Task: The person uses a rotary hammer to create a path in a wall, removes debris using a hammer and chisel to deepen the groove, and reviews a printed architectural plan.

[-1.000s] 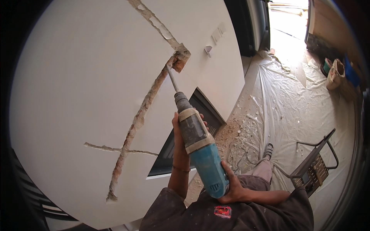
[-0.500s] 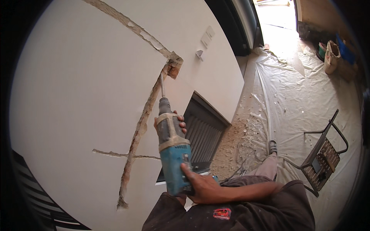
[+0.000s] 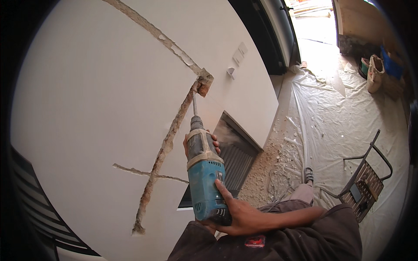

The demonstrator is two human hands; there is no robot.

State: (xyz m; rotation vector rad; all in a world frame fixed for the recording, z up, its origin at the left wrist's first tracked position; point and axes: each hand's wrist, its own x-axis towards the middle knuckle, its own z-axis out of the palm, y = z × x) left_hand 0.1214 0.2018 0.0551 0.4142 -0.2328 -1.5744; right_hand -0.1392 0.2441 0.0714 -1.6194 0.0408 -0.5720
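Drill [image 3: 202,176] held two-handed, bit [image 3: 195,105] at groove [image 3: 173,130]
Left hand [image 3: 215,144] grips its front, right hand [image 3: 243,216] its rear, likely for steadiness.

Teal power tool [image 3: 204,180] with beige bands [image 3: 203,157], white wall [image 3: 96,108], dark brown shirt [image 3: 305,239]

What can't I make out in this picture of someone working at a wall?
All in the head view:
Left hand: the palm, hidden behind the power tool.
Bit: its tip, too small to tell against the rough lower groove.
Upper groove: its far end, cut off by the top edge.
Bag: its contents, too small and dark.
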